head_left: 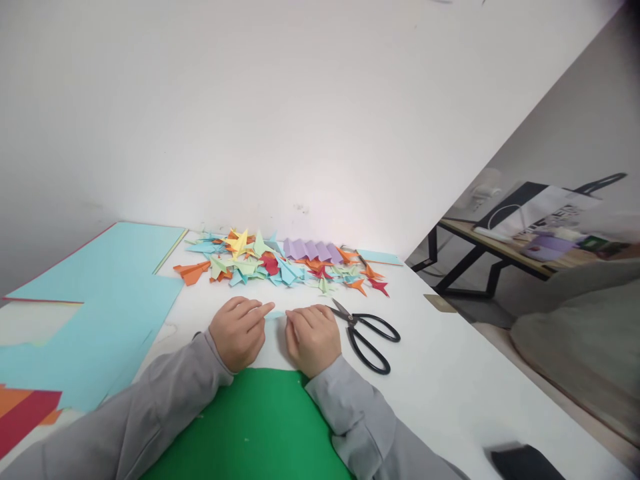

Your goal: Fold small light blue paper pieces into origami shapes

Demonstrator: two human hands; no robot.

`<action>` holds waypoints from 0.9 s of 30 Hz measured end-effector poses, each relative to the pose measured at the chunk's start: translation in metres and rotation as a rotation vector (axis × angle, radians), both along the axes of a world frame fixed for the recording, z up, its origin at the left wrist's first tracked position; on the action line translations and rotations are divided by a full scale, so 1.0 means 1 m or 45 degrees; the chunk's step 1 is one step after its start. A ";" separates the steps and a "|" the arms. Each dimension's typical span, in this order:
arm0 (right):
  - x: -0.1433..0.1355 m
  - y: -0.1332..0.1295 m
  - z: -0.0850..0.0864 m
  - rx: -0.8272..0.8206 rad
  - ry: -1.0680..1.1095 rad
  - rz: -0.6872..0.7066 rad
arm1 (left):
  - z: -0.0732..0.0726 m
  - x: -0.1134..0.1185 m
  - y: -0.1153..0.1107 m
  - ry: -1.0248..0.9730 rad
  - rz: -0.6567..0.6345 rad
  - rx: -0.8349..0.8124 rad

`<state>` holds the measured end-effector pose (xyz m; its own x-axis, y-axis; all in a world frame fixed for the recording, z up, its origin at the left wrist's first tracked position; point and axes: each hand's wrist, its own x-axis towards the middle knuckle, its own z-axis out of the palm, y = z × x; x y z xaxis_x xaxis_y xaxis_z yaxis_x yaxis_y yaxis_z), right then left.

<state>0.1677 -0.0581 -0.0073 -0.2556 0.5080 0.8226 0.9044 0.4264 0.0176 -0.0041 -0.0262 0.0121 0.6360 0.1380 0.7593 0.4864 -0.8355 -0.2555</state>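
Between my two hands, low over the white table, is a small light-blue paper piece [275,315]. My left hand [240,332] is curled at its left end, the index finger pointing right and the fingers closed. Against its right end, my right hand [314,339] has thumb and fingertips pinched together. Black-handled scissors [367,331] lie partly open just right of my right hand. Behind both hands sits a pile of folded paper shapes [245,264] in several colours, with a pleated purple paper [313,251] at the back.
Large light-blue sheets [105,287] cover the table's left side, with red and orange paper [30,417] at the near left. A green surface [245,427] lies below my forearms. A black object [525,462] rests at the near right; a side table [500,245] stands beyond.
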 end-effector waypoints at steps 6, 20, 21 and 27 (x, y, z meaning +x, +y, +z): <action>0.005 0.003 -0.001 0.041 0.117 -0.015 | -0.004 -0.004 0.003 -0.027 0.031 -0.036; -0.005 -0.001 0.003 -0.001 -0.072 0.338 | -0.005 0.001 0.002 0.001 0.015 0.002; -0.005 -0.001 0.003 0.008 -0.074 0.337 | -0.005 0.002 0.002 0.002 0.019 0.005; -0.004 0.000 0.000 -0.018 -0.031 0.262 | -0.003 -0.002 0.003 -0.024 0.067 0.006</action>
<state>0.1640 -0.0584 -0.0071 -0.3747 0.4542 0.8082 0.7974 0.6026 0.0311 -0.0059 -0.0233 0.0092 0.6135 0.1674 0.7717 0.5346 -0.8074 -0.2498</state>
